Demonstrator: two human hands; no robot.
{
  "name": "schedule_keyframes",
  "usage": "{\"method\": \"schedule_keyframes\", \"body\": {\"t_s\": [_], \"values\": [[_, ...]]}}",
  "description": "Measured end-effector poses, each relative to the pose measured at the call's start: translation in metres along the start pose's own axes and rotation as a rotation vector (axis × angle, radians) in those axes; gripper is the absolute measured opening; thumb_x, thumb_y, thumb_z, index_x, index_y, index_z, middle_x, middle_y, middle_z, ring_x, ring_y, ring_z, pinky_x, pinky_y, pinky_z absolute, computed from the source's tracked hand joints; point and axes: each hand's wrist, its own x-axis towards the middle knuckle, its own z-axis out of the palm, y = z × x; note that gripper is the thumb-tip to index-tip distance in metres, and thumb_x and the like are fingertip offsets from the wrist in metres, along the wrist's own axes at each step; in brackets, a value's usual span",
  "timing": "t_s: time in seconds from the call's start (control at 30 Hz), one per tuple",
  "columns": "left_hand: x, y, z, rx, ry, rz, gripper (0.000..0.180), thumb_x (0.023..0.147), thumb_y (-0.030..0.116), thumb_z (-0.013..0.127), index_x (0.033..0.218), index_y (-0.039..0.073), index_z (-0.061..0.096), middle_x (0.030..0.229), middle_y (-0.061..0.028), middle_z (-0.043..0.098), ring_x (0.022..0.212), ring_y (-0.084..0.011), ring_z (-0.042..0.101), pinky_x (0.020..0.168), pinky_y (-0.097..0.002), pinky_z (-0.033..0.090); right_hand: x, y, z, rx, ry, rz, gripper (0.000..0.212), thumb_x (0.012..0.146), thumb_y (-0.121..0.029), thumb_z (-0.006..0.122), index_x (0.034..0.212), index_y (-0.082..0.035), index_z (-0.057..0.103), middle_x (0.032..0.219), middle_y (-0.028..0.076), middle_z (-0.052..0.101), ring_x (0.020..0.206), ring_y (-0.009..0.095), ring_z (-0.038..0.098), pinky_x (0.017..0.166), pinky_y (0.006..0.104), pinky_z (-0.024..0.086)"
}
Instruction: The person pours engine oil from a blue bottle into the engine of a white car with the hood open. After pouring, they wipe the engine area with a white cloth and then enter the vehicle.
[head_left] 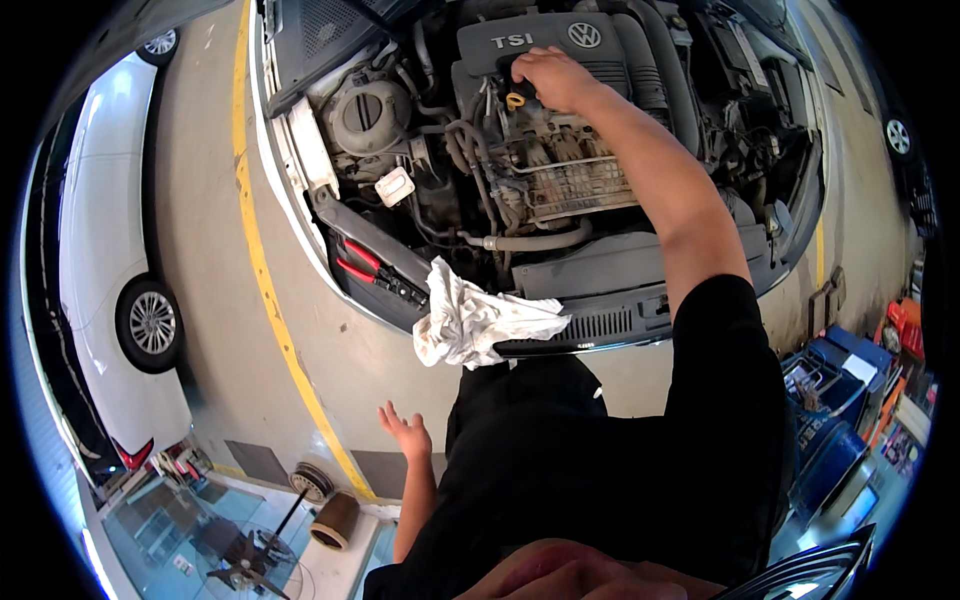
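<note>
My right arm reaches over the open engine bay. My right hand [552, 78] is at the front left edge of the black engine cover [540, 40], its fingers curled and closed around something dark that I cannot make out. Just below those fingers is the yellow dipstick loop [515, 101]. My left hand [407, 432] hangs beside my body over the floor, empty, fingers spread. A crumpled white rag [470, 318] drapes over the front of the car. Red-handled pliers [365, 262] lie left of it.
A round brake fluid reservoir [368, 115] and hoses [530, 242] surround the engine. Left, past a yellow floor line [262, 270], stands a white car [110, 200]. At lower left are a fan [245, 560] and a brown pot [334, 521]; a blue drum [828, 460] stands at right.
</note>
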Motion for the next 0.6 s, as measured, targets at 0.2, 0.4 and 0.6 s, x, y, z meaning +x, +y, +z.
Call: {"method": "schedule_keyframes", "body": {"t_s": [0.2,0.4,0.6], "values": [[-0.044,-0.083,-0.017,0.388,-0.039,-0.172,0.091,0.089,0.016,0.076,0.167,0.0,0.032,0.176,-0.0331,0.009,0.163,-0.0514,0.017,0.131,-0.0572,0.029,0.008,0.011,0.001,-0.129,-0.011,-0.099,0.051,0.083,0.002,0.083,0.129,-0.014,0.067,0.139,0.003,0.063,0.14,0.026,0.053,0.127,0.0439,0.039],[-0.055,-0.101,-0.016,0.368,-0.065,-0.138,0.094,0.088,0.019,0.078,0.167,-0.002,0.033,0.175,-0.0353,0.01,0.162,-0.0526,0.018,0.131,-0.0574,0.029,0.02,0.005,0.008,-0.284,-0.119,-0.186,0.06,0.09,-0.001,0.08,0.146,-0.017,0.066,0.148,0.002,0.062,0.145,0.025,0.051,0.131,0.0454,0.036],[-0.051,-0.108,-0.01,0.27,-0.069,-0.114,0.091,0.09,0.018,0.078,0.167,0.0,0.033,0.175,-0.0346,0.008,0.161,-0.0529,0.019,0.13,-0.0574,0.032,0.028,0.009,0.0,-0.366,-0.239,-0.189,0.049,0.099,-0.019,0.077,0.147,-0.018,0.069,0.148,0.001,0.065,0.14,0.023,0.055,0.131,0.0466,0.034]]}}
